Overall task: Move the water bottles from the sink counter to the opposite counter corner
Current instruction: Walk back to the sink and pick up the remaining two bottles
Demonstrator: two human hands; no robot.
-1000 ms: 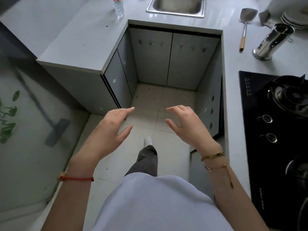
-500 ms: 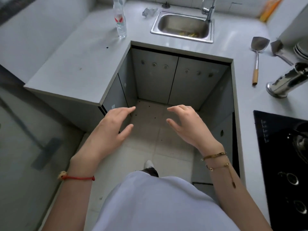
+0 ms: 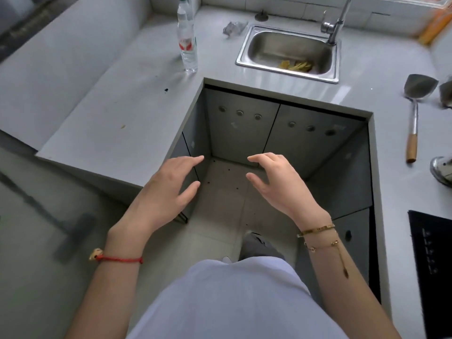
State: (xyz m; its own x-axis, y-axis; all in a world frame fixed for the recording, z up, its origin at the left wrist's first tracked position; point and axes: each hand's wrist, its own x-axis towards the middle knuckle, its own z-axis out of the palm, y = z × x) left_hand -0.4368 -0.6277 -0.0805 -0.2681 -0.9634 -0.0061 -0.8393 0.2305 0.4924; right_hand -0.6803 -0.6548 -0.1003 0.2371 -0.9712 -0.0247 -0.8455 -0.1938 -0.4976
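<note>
**Both hands empty, bottle far off by the sink**

Your left hand (image 3: 168, 192) and right hand (image 3: 278, 184) hang side by side in the air over the floor (image 3: 220, 211), palms down, fingers spread and loosely curled, gripping nothing. A red string bracelet (image 3: 117, 259) sits on your left wrist and two gold bracelets (image 3: 318, 234) on your right. Your pale shirt (image 3: 232, 302) fills the bottom of the view and hides most of your legs; only a bit of dark trouser (image 3: 259, 248) pokes out.

Hard to make out: at the right edge a shiny metal thing (image 3: 442, 168) is cut off, and so is a second utensil (image 3: 446, 94) beside the spatula (image 3: 415, 104). The black stove top (image 3: 430, 260) is only partly in view. Left of the sink (image 3: 288, 51) lies a small crumpled thing (image 3: 233, 28) that you cannot identify. Yellowish scraps (image 3: 296, 66) lie in the sink basin. The blurred grey area to the lower left shows a vague long-handled shape (image 3: 61, 223).

You stand in the hollow of a U-shaped grey counter (image 3: 117, 106) with grey cabinet doors (image 3: 244, 128) below it, on a pale tiled floor. A tap (image 3: 335, 25) rises behind the sink, against a tiled wall.

The water bottle (image 3: 187, 42) stands upright on the counter to the left of the sink, near the inner corner of the counter edge. It is well apart from both hands, ahead of them and closer to your left one. Whether a second bottle stands behind it is unclear.
</note>
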